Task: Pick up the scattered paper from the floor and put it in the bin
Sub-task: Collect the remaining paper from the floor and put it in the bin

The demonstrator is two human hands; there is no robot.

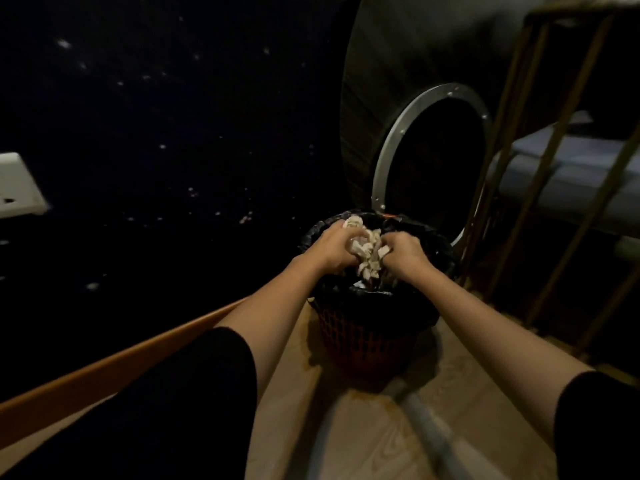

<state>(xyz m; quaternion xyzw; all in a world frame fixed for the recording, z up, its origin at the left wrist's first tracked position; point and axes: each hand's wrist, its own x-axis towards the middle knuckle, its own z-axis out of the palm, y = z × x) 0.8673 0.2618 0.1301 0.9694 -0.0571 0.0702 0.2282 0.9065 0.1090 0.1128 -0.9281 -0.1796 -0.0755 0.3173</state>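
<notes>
Fingers of left hand (334,245) and right hand (403,252) curled tight on one wad of paper (370,249), held between them directly over the bin (360,336) mouth. Black liner (408,303) inside. Loose scraps (245,218) on dark floor at 10 o'clock.

Bin mouth (420,233) open above (round drum (381,109) and rack (540,188) crowd behind).

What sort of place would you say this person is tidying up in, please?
Probably a dim room in a home, perhaps a bedroom. A bed with a blue mattress on a metal frame stands at right, the floor is wood-look, and a small red bin lined with a black bag sits beside it.
</notes>
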